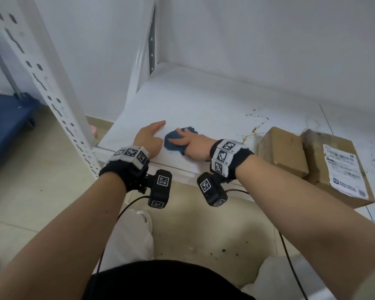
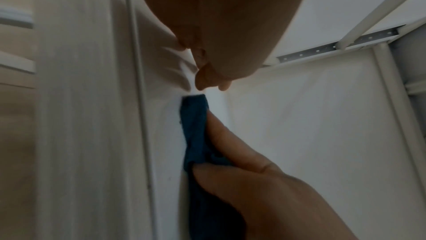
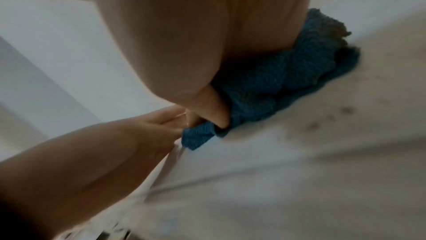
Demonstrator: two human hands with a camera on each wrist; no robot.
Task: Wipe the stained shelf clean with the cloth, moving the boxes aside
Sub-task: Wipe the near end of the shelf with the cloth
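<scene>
Head cam first: the right hand (image 1: pixel 191 146) is planted on the blue cloth (image 1: pixel 174 142) near the front edge of the white shelf (image 1: pixel 204 100). The fingers are laid out over the bunched fabric, pressing it flat to the surface. The left hand (image 1: pixel 148 140) rests on the shelf just beside the cloth at its 9 o'clock, index finger stretched forward, the others tucked loosely, holding nothing.

What matters for the next stroke, I'd say: the brown stains (image 1: pixel 254 126) sit at about 2 o'clock from the cloth, trailing roughly front to back. The small box (image 1: pixel 283 151) is right below them at 3 o'clock, with the big labelled box (image 1: pixel 336 167) touching it further right. The right hand is clearly the nearer one, so it probably sweeps right while the boxes still need shifting.

Left wrist cam: it's dim and turned sideways. The left fingertips (image 2: pixel 207 78) bunch loosely on the shelf, nothing between them. At 6 o'clock of them, the cloth (image 2: pixel 194 131) runs as a long strip with the right hand (image 2: pixel 253 180) gripping its edge between thumb and fingers.

Right wrist cam: it's blurry. The right hand (image 3: pixel 161 43) pushes the cloth (image 3: pixel 276 80) down, one finger digging into the folds. The left hand (image 3: pixel 110 145) comes in from 8 o'clock, fingertips next to the cloth corner. Whether they touch, I can't tell.
</scene>
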